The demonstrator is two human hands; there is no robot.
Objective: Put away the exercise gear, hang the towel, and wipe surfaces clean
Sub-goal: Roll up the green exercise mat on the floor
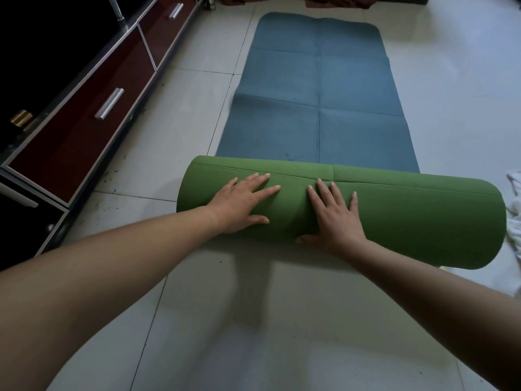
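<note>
Floor: pale glossy tiles [253, 320] are seen on the near side of the roll, with dark specks to the left of it.
Left hand: the left hand [242, 201] is laid flat on top of the roll, left of its middle, fingers straight and spread.
Right hand: the right hand [335, 218] is pressed flat on the roll near its middle, with the thumb tucked low at the near side.
Grip: it is wide on both hands; nothing is clasped and the roll is only pressed on.
Roll: the green roll [408, 215] of the exercise mat is lying on the floor, partly wound up.
Long axis: it runs left to right across the person, with the right end slightly nearer.
Key relation: the flat part of the mat [318, 88] stretches straight away beyond the roll, so a push forward is judged to be called for. The right end of the roll is left unpressed and may lag.
Nearer hand: the right hand is judged slightly nearer.
Right of the roll: a white cloth [514, 210], possibly the towel, is bunched on the floor.
Left of the roll: a low cabinet [84, 122] with dark red drawers and a metal handle [109, 103] is set along the room.
Beyond the roll: dark fabric [338, 1] is seen past the far end of the mat.
</note>
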